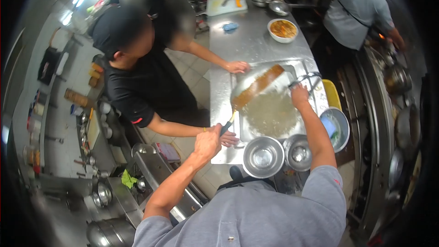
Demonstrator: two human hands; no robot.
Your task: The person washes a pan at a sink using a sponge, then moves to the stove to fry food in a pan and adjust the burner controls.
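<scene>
My left hand is closed around the black handle of a long-handled utensil. Its far end is a tilted, motion-blurred brown strip; the exact kind is unclear. Below that strip, a metal tray set on the steel table holds a cloudy, greyish layer. At the tray's right side, my right hand is closed on a dark, thin-handled thing, which I cannot make out further. Two steel bowls stand near my body at the table's front edge.
A co-worker in black stands at the left, both hands by the tray. A white bowl of orange food, a blue cloth and a cutting board lie farther back. A bucket stands right. Another person works at the stove.
</scene>
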